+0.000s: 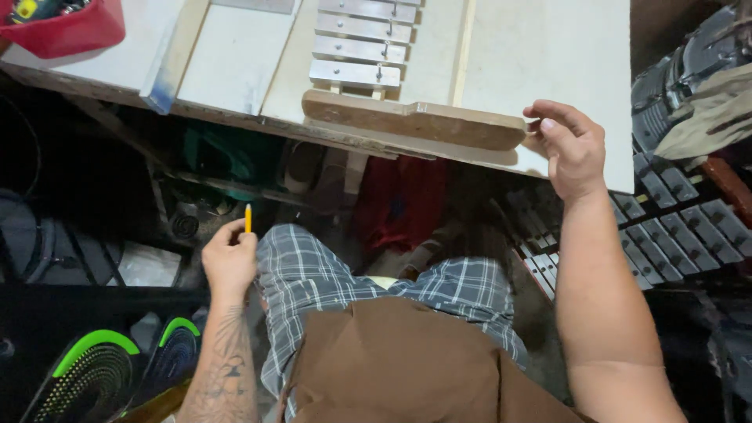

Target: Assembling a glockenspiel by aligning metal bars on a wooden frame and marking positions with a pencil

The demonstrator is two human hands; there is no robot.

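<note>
left hand [229, 262] pinching a short yellow pencil [248, 218] upright, right hand [570, 145] loosely curled, fingertips touching the rounded end of a worn brown wooden bar [415, 121]

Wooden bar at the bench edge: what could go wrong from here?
1. The wooden bar lies along the workbench front edge, and only the right hand's fingertips touch its end. A nudge could tip it off onto the person's lap.
2. The left hand holds a yellow pencil down low, away from the bar, so it cannot steady it.
3. The metal bars sit just behind; a sliding bar could knock them.
</note>
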